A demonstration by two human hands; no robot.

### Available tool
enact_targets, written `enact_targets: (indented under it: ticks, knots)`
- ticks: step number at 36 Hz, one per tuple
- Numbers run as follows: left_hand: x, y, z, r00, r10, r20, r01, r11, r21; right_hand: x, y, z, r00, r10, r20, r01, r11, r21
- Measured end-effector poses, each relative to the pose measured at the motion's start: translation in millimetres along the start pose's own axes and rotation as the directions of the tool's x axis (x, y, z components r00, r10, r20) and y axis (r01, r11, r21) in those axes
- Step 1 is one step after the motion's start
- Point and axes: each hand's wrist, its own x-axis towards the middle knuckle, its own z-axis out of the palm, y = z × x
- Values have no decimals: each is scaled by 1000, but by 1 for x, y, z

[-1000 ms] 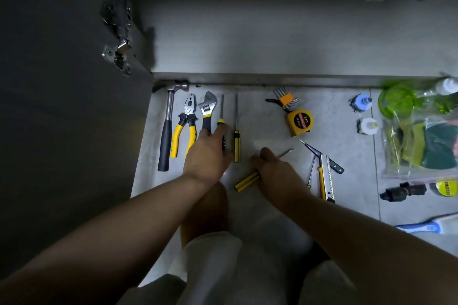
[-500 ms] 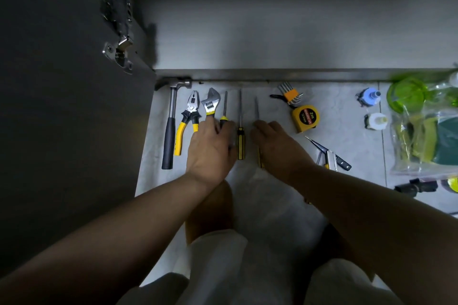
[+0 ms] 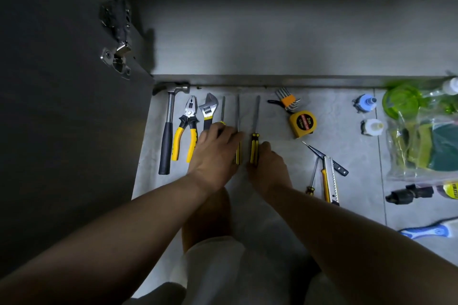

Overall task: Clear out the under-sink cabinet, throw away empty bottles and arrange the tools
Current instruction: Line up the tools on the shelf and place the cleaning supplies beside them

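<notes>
A row of tools lies on the grey floor in front of the cabinet: hammer [image 3: 168, 129], yellow-handled pliers [image 3: 187, 129], adjustable wrench [image 3: 209, 109], then three yellow-and-black screwdrivers side by side. My left hand [image 3: 215, 153] rests flat over the handles of the first screwdriver [image 3: 223, 109] and the second screwdriver [image 3: 238, 114]. My right hand [image 3: 270, 168] sits at the lower right of the third screwdriver [image 3: 254, 147] and touches its handle, which shows almost in full.
Right of the row lie a hex key set [image 3: 287, 101], tape measure [image 3: 302, 123], utility knife [image 3: 329, 181] and small screwdriver [image 3: 313, 176]. Two small bottles [image 3: 365, 103], a green bottle [image 3: 401, 101] and a bag of sponges [image 3: 426, 146] sit at the right. The open cabinet door [image 3: 62, 106] stands at the left.
My right hand turned the third screwdriver from lying slantwise to straight in line beside the others, then slid back down its handle. My left hand stayed on the first two screwdrivers.
</notes>
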Motion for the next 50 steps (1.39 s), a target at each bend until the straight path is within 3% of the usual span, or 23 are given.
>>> enact_targets:
  ticks: [25,28,31,35,40,44,50]
  knots:
    - [-6,-1,-2,999,-26,36,29,998,-61,-5,-3,-11,998,-34,45,34,999,17]
    - [-6,4,-2,999,-37,8,37,996,-77,-15,17,-21,999,-30,19,31,997,-70]
    - [-5,11,-3,999,-14,-33,12,997,-73,-28,44,-31,995,45,-88,-56,990,-131]
    - [-2,20,0,999,49,-15,-49,998,-41,-48,76,-39,946,244,-214,-284,942,-180]
    - [2,25,4,998,67,4,-67,998,10,-56,91,-34,902,400,-162,-426,887,-178]
    - [7,22,2,998,67,-1,-67,998,13,-50,89,-30,928,357,-102,-371,907,-198]
    - [8,21,-1,998,63,14,-63,998,2,-30,54,-17,994,110,-10,-111,982,-156]
